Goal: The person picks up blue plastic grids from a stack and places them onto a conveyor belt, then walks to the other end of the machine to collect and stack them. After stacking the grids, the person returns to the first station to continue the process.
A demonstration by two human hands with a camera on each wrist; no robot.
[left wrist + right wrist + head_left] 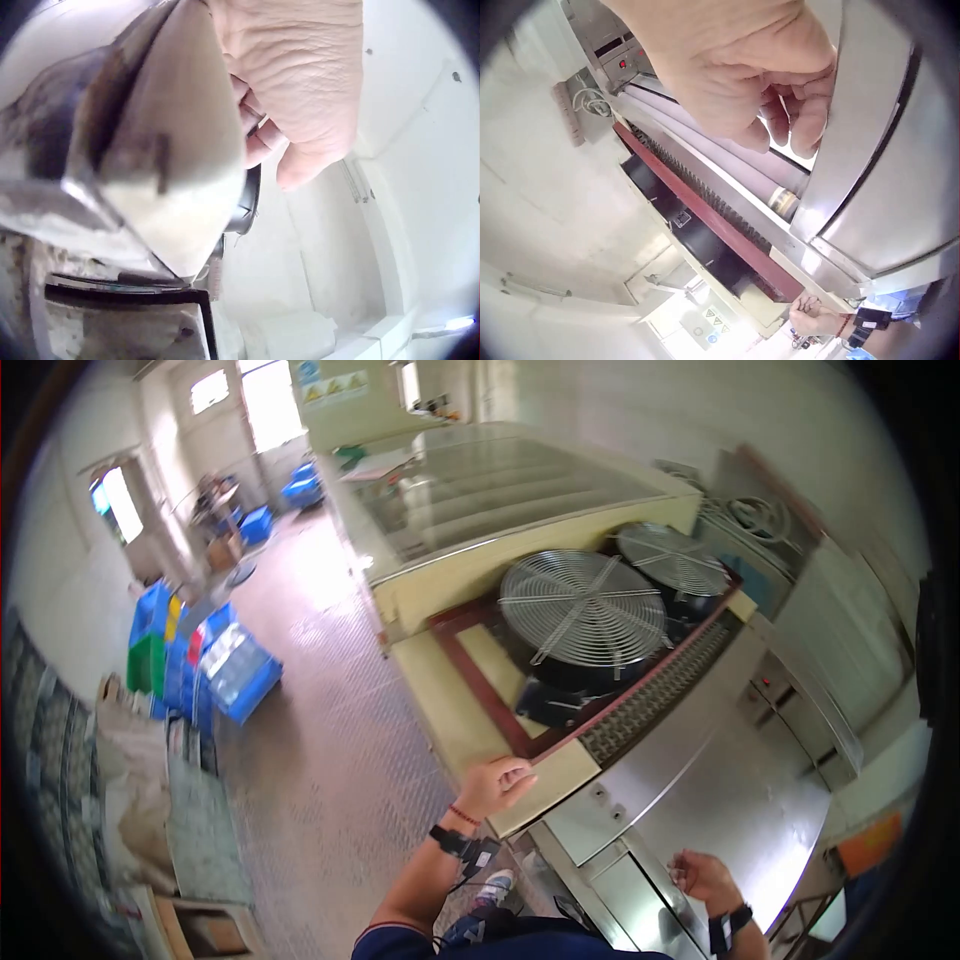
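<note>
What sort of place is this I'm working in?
Probably a factory workshop: there is a large cream machine with wire-guarded fans, blue plastic bins on the floor, and triangular warning signs on the far wall.

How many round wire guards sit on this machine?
2: the nearer guard, and the farther guard, beyond it to the right in the head view. None seem hidden.

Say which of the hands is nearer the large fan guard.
Left. The left hand is by the red frame around the large fan guard; the right hand is farther, by the steel panel.
</note>
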